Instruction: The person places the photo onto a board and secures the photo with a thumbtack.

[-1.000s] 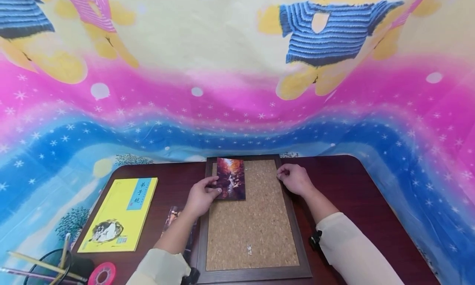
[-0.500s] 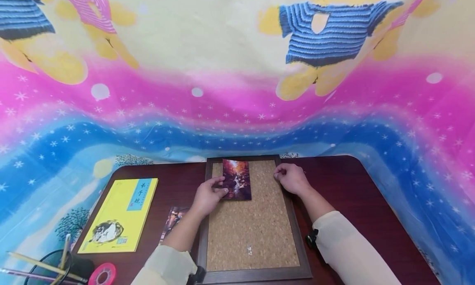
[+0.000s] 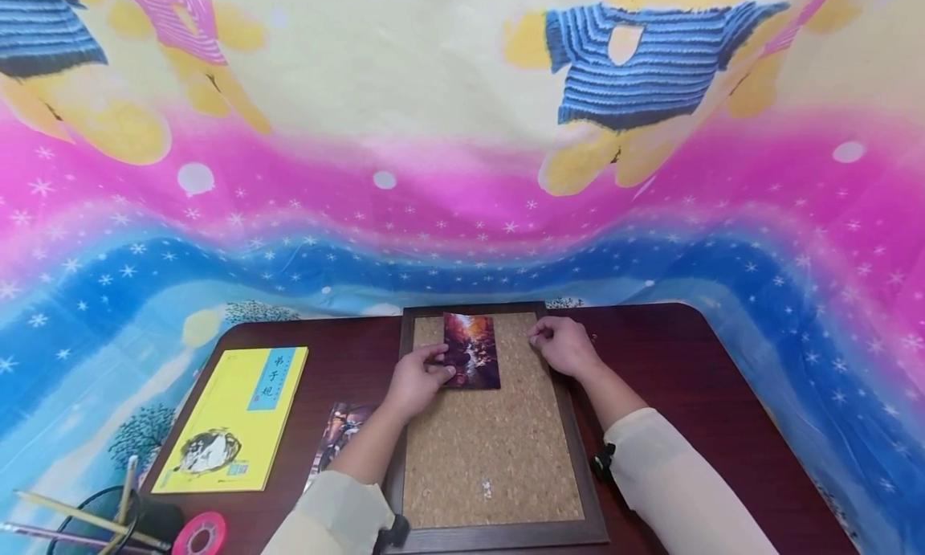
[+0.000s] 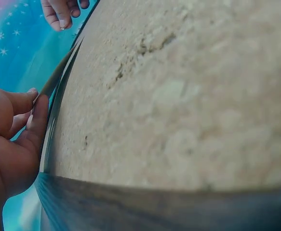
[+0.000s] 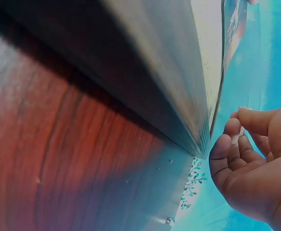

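Note:
A framed cork board (image 3: 491,450) lies on a dark red table (image 3: 686,362). A small photo card (image 3: 473,348) of an autumn stream rests on the board's upper part. My left hand (image 3: 422,374) pinches the card's left edge between thumb and fingers; the left wrist view shows that hand (image 4: 15,130) on the thin card edge (image 4: 58,72) over the cork (image 4: 179,96). My right hand (image 3: 560,346) sits at the frame's upper right side with its fingers curled. In the right wrist view the hand (image 5: 256,163) has thumb and fingertips together beside the frame (image 5: 150,72); nothing shows between them.
A yellow booklet (image 3: 234,418) lies at the table's left. Another photo (image 3: 343,426) lies beside the frame, partly under my left forearm. A pink tape roll (image 3: 201,533) and a black holder with brushes (image 3: 108,519) sit at the front left. A colourful cloth (image 3: 462,177) hangs behind.
My left hand has slid the photo card to the right across the top of the cork board. My right hand has shifted slightly left, staying curled.

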A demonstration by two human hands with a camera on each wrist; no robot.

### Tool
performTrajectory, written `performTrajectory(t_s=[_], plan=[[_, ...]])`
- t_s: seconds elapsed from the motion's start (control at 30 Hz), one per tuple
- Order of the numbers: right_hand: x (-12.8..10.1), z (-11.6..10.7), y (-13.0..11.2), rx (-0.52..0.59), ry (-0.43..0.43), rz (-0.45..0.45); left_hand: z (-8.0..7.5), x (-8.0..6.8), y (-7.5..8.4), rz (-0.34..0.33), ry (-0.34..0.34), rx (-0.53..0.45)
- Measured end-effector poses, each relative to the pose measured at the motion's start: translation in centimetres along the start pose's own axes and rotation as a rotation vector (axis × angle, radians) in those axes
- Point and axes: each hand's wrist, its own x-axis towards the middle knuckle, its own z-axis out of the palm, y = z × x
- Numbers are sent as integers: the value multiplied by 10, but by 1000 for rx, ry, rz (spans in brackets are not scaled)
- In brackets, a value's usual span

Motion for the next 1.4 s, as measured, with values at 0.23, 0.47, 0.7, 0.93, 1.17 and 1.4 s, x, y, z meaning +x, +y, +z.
performTrajectory(t_s=[0.23,0.47,0.7,0.93,1.17,1.4], plan=[[3,4,-1,-10,-5,3,4,4,-2,4,-17,12],[5,4,-5,-3,-10,-8,7,7,-1,18,-30,90],[7,6,-8,3,-18,-16,9,10,3,7,-55,148],[11,10,-13,-4,-29,-19,10,12,5,32,-43,237],[15,14,-17,-7,-21,-15,11,15,4,48,-44,266],[20,20,-22,0,-48,-17,11,17,1,55,-53,286]])
